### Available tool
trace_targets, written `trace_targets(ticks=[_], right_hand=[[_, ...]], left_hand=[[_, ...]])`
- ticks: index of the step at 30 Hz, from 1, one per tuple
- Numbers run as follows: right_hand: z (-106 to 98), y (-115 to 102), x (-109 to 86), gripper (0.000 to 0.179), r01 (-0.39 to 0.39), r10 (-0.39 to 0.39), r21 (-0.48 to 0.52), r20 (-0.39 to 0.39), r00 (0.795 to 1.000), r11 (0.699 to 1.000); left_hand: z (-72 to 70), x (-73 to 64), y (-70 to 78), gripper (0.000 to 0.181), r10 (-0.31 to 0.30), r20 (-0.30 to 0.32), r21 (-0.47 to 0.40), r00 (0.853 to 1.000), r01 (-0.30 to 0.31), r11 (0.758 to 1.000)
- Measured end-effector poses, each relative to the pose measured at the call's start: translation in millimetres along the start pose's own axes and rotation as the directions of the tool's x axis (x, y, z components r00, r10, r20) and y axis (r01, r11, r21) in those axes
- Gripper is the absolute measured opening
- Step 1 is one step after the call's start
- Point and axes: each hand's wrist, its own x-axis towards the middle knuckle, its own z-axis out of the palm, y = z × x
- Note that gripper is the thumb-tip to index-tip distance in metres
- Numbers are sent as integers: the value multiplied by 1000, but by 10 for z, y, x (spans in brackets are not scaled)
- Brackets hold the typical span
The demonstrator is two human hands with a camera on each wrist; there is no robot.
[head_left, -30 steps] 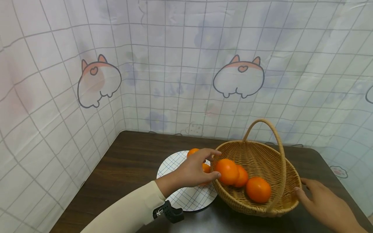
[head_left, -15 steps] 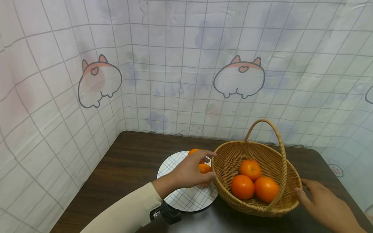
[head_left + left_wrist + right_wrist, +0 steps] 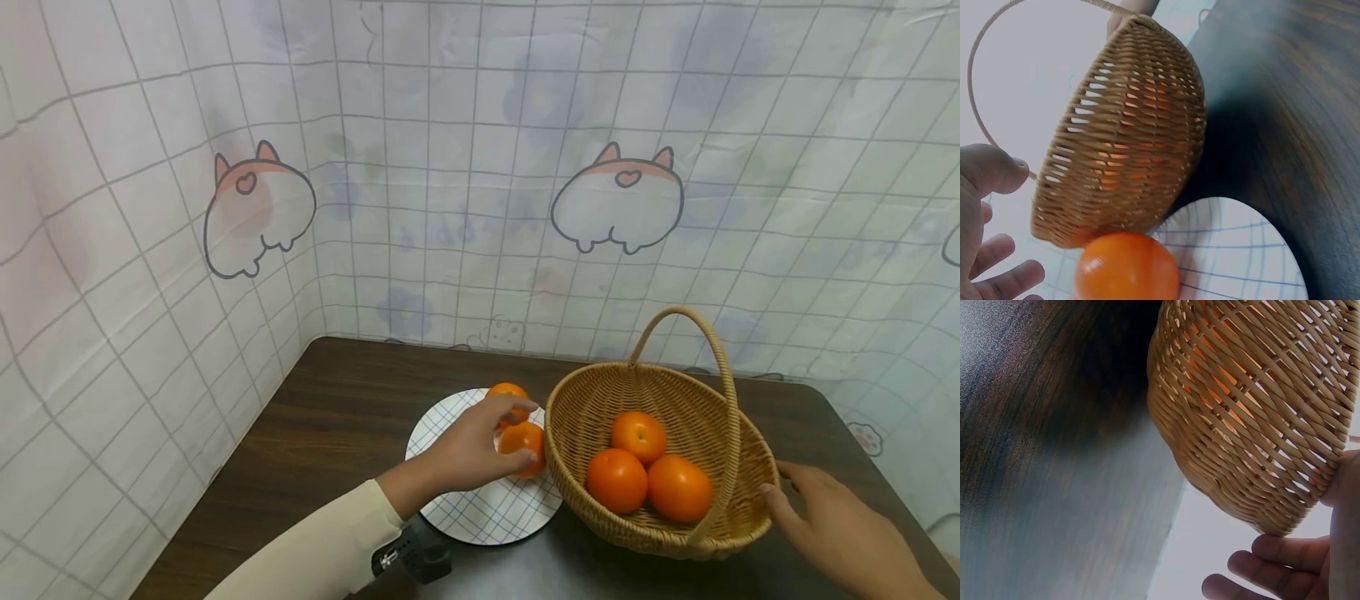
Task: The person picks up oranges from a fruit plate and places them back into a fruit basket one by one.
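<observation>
A wicker basket (image 3: 592, 392) with a tall handle stands on the right of the table, holding three oranges (image 3: 680, 489). My right hand (image 3: 840, 517) grips its right rim, the thumb on the inside; in the right wrist view that hand (image 3: 1297, 562) has its fingers against the outer weave (image 3: 1241, 425). Over a white checked plate (image 3: 480, 512), my left hand (image 3: 474, 446) has its fingers loosely curved and holds nothing. Two oranges sit on this plate: one (image 3: 528, 446) beside the hand, against the basket, and another (image 3: 507, 397) behind it, partly hidden by the fingers.
The dark wooden table (image 3: 337, 417) carries the plate and basket, which touch or nearly touch. A white grid-patterned curtain (image 3: 450, 250) hangs along the back and sides. There is a black band (image 3: 412, 554) at the left wrist.
An orange held by the left hand at the basket's left rim was let go and lies with two others inside. The left hand has drawn back left over the plate; the right hand stayed.
</observation>
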Motion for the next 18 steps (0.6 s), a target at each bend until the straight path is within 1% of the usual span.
trace_targets(ticks=[8, 10, 16, 18], right_hand=[[-9, -1, 4, 88, -3, 3, 7, 8, 1000, 1000], [-10, -2, 6, 88, -3, 3, 6, 10, 1000, 1000], [-5, -1, 8, 87, 3, -3, 6, 1, 1000, 1000], [-1, 0, 8, 87, 6, -6, 8, -4, 1000, 1000]], left_hand=[[31, -69, -172, 57, -33, 3, -6, 999, 33, 999], [43, -78, -207, 57, -41, 0, 5, 999, 41, 999], [100, -88, -294, 60, -99, -2, 40, 995, 99, 994], [117, -86, -315, 60, -109, -1, 54, 994, 109, 993]])
